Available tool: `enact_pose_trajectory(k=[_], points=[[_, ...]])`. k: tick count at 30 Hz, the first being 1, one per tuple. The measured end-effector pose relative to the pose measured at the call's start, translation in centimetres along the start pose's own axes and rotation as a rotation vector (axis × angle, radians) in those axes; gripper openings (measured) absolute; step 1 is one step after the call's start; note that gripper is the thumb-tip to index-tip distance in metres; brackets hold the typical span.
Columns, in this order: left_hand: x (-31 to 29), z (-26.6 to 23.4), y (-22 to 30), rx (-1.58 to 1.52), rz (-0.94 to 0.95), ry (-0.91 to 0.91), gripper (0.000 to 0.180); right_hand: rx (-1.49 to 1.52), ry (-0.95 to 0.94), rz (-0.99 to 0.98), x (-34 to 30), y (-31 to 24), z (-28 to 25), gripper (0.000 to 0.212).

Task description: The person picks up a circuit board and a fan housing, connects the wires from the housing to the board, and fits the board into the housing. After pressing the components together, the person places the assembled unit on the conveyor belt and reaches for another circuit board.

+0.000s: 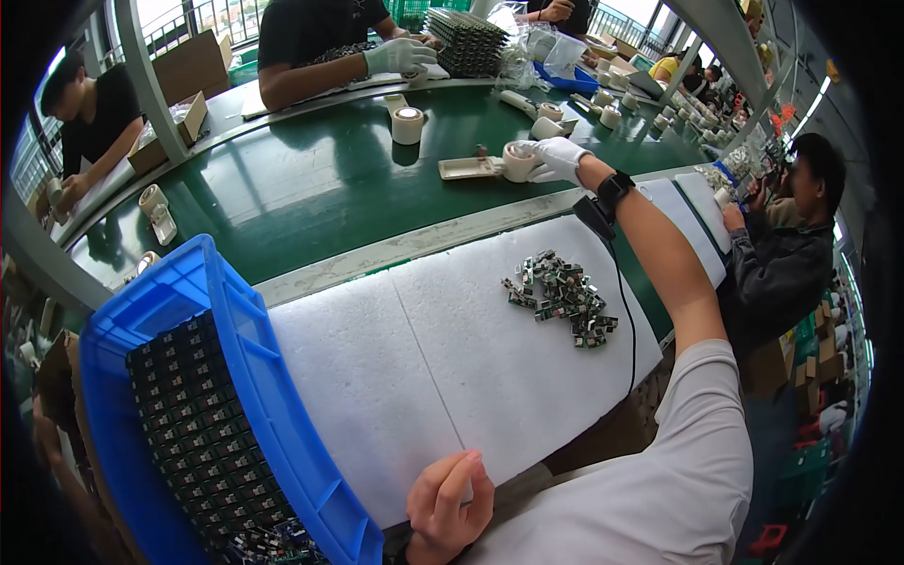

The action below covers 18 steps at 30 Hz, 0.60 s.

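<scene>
My right hand [557, 159], in a white glove, reaches over the green conveyor belt. Its fingers close around the round end of a white plastic housing [518, 162]; a flat, open tray-like part [468, 169] extends left from it. Bare and curled, my left hand [450, 501] is at the near edge of the white foam board [377, 377]. Its fingers are closed, and whatever may be inside them is hidden. A loose pile of small green circuit boards [563, 297] lies on the board's right part, between my two hands.
A blue crate [221, 282] packed with rows of circuit boards stands left of the foam board. Similar white housings [407, 125] lie along the green belt [311, 179]. A black cable [629, 320] crosses the board's right side. Co-workers sit opposite and at both sides.
</scene>
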<state>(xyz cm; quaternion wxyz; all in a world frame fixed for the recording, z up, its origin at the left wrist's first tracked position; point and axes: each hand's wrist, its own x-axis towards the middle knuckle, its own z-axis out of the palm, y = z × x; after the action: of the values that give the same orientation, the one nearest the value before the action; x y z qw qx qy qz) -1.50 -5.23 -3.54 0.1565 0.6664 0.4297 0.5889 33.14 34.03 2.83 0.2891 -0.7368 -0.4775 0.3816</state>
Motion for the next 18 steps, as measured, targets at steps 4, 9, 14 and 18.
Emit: enact_pose_trajectory(k=[4,9,14,18], points=[[-0.1,0.1,-0.1,0.068,0.038,-0.014,0.032,-0.020,-0.209,-0.026,0.0,0.1,-0.2,0.063],[0.2,0.5,-0.6,0.053,0.078,-0.045,0.031,-0.197,-0.140,-0.124,-1.6,-1.8,-0.2,0.056],[0.4,0.3,-0.4,0.171,0.190,-0.120,0.027,-0.976,0.112,-0.479,-1.5,-6.0,1.1,0.046],[0.4,0.8,-0.2,0.252,0.228,-0.171,0.023,-1.191,0.154,-0.677,1.7,-10.4,4.2,0.046]])
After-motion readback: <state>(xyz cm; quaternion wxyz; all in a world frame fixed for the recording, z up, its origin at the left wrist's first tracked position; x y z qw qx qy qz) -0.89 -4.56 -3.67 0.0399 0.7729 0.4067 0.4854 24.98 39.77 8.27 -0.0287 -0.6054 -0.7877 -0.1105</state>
